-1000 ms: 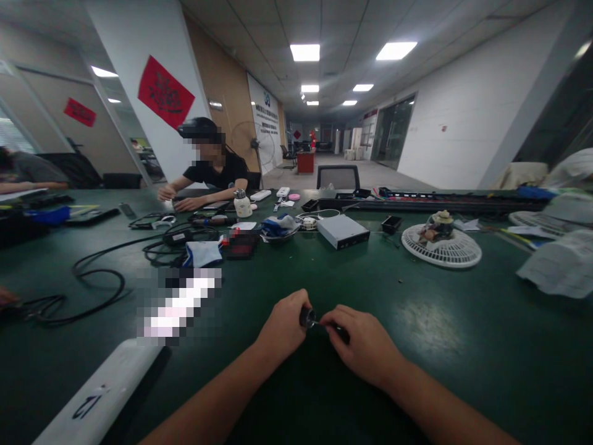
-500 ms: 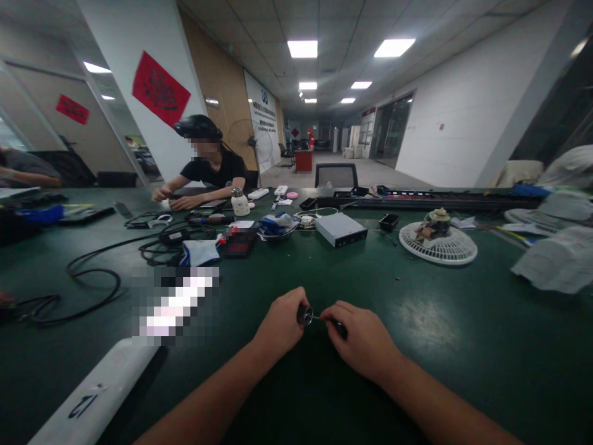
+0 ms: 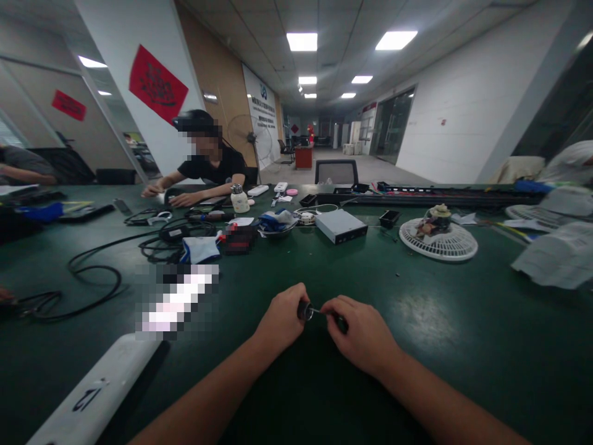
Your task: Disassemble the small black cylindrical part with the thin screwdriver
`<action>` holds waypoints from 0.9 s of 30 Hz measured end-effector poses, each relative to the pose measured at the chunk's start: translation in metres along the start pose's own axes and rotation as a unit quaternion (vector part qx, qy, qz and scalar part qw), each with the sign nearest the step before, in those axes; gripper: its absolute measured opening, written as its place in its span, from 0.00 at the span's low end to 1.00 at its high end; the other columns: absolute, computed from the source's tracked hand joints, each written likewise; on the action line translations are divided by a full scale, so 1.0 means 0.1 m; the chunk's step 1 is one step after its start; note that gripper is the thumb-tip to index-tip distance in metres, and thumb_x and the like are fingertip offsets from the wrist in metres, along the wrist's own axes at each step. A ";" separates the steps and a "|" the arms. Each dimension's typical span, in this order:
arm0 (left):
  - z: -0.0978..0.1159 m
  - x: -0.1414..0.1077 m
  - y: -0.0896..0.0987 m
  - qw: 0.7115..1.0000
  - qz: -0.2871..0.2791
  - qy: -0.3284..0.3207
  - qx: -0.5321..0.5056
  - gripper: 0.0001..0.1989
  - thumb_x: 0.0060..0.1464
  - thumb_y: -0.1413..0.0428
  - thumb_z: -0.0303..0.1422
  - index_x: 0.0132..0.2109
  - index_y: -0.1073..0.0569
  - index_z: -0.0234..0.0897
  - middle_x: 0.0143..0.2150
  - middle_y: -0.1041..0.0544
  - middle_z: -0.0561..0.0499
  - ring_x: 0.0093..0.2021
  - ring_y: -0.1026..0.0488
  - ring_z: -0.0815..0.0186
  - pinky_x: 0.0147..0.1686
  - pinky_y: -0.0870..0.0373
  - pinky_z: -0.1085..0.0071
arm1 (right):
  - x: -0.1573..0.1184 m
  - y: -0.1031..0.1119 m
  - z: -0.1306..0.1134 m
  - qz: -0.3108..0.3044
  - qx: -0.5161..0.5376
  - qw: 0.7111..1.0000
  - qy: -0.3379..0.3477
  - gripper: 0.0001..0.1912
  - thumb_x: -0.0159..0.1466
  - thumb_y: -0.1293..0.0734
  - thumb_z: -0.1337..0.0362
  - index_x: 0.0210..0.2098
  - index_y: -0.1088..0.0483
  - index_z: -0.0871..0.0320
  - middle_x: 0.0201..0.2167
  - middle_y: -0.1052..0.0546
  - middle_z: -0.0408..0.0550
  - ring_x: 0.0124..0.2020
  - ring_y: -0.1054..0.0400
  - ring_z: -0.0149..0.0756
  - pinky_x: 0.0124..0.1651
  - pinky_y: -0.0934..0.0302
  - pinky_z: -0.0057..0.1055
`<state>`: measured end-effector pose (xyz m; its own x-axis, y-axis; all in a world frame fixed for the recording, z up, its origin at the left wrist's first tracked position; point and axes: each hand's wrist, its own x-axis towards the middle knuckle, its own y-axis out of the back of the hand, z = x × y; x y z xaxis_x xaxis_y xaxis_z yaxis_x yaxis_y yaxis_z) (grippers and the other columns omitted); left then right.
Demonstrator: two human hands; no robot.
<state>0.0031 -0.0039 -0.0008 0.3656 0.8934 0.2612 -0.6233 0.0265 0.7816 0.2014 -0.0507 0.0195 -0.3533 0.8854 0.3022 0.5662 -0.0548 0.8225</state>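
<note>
My left hand (image 3: 283, 315) is closed around a small dark cylinder (image 3: 305, 311) with a shiny, ring-like end facing right. Most of that cylinder is hidden by my fingers. In my right hand (image 3: 356, 327) is a thin screwdriver-like tool (image 3: 317, 311), pinched between thumb and fingers. Its slim metal shaft points left and meets the open end of the cylinder. A dark part shows under the right palm, and the rest of the tool is covered. Both hands are just above the green table (image 3: 319, 395), close together.
Beyond my hands stand a grey drive box (image 3: 341, 226) and a white fan grille with a motor (image 3: 438, 238). Black cables (image 3: 99, 272) and a white bar marked 12 (image 3: 97, 386) lie to the left. Across the table sits a person (image 3: 210, 161).
The camera view has shifted slightly. Both hands keep their grips, the tool's shaft still at the cylinder's end; the right fingers have turned a little.
</note>
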 end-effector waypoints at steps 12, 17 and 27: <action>0.01 0.00 0.01 1.000 -0.001 0.007 0.001 0.10 0.48 0.46 0.17 0.34 0.32 0.37 0.34 0.27 0.53 0.33 0.30 0.66 0.32 0.38 0.71 | -0.01 0.04 0.02 -0.005 -0.013 1.000 0.001 0.08 0.62 0.37 0.70 0.39 0.28 0.52 0.34 0.24 0.41 0.33 0.28 0.34 0.37 0.40 0.30; -0.02 -0.01 -0.01 1.000 0.008 -0.003 -0.008 0.11 0.48 0.47 0.17 0.34 0.32 0.38 0.33 0.27 0.54 0.33 0.30 0.67 0.32 0.38 0.71 | -0.02 0.06 0.03 -0.008 -0.010 1.000 0.004 0.09 0.62 0.37 0.71 0.38 0.29 0.52 0.32 0.24 0.41 0.32 0.29 0.33 0.36 0.42 0.30; 0.03 0.00 0.02 1.000 -0.003 -0.005 0.000 0.11 0.48 0.48 0.17 0.34 0.33 0.38 0.33 0.27 0.53 0.33 0.30 0.66 0.32 0.39 0.71 | -0.01 0.05 0.01 -0.016 -0.025 1.000 0.001 0.12 0.65 0.39 0.72 0.43 0.28 0.52 0.36 0.24 0.42 0.31 0.30 0.33 0.34 0.43 0.31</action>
<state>0.0038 -0.0056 0.0019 0.3762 0.8887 0.2620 -0.6210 0.0320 0.7832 0.2053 -0.0515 0.0227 -0.3721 0.8860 0.2765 0.5175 -0.0493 0.8543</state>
